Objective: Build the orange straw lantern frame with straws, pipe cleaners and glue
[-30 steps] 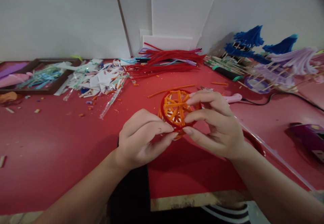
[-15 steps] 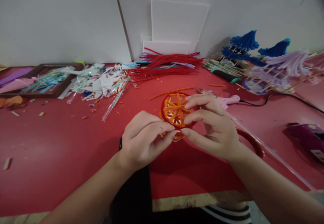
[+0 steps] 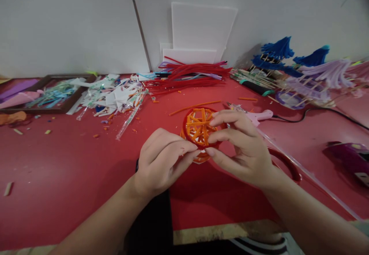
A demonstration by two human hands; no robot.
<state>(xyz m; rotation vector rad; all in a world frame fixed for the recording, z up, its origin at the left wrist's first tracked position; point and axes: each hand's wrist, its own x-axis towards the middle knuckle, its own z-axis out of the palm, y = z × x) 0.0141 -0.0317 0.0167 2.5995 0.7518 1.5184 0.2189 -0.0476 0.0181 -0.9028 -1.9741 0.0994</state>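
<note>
Between my hands is a small round frame of orange pipe cleaners [image 3: 198, 126] with a red fuzzy rim, its strips crossing like spokes. My left hand [image 3: 165, 161] pinches the near edge of the red rim between thumb and forefinger. On the right side, my right hand [image 3: 239, 145] curls its fingers and thumb around the same rim. A loose orange pipe cleaner [image 3: 194, 107] lies just behind the frame. The underside of the frame is partly hidden by my fingers.
Red pipe cleaners [image 3: 190, 74] are heaped at the back, with white scraps [image 3: 118, 97] to their left. A pink glue gun [image 3: 256, 116] with a black cord lies right of my hands. Blue and lilac umbrella-like models [image 3: 276, 49] stand back right; a purple device [image 3: 350, 161] sits far right.
Both hands keep the same grip on the rim. The whole view has shifted very slightly; nothing else has visibly moved.
</note>
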